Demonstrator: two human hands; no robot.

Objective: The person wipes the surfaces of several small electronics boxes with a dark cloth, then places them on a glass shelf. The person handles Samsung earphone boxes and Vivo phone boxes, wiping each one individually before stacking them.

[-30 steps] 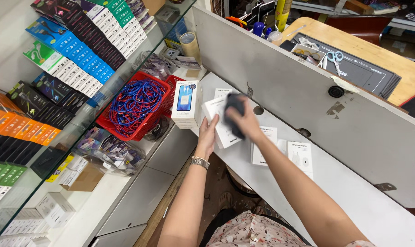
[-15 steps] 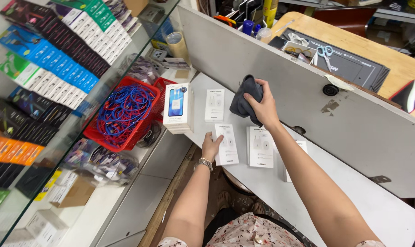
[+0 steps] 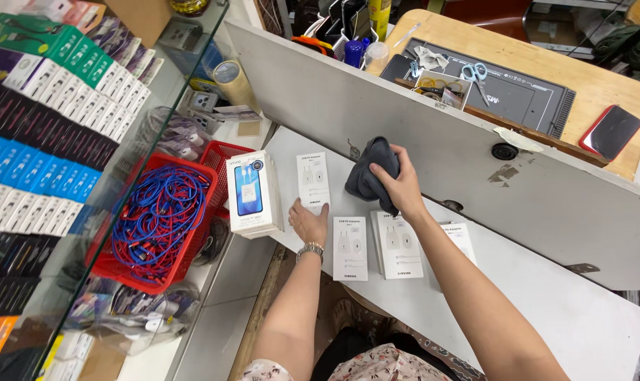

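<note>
white shelf (image 3: pixel 545 310) nearest, with slim white boxes lying flat along it. left hand (image 3: pixel 308 222) rests on the lower end of one white box (image 3: pixel 313 182), fingers together and flat, pinning it. just beyond, right hand (image 3: pixel 403 185) has its fingers clamped around a bunched dark cloth (image 3: pixel 370 173) held against the grey partition (image 3: pixel 404 120). risk, as i judge it: a wide sweep of the cloth could nudge the neighbouring boxes (image 3: pixel 376 245) off the shelf edge, or knock the upright phone box (image 3: pixel 252 192) toward the red basket (image 3: pixel 157 226).
</note>
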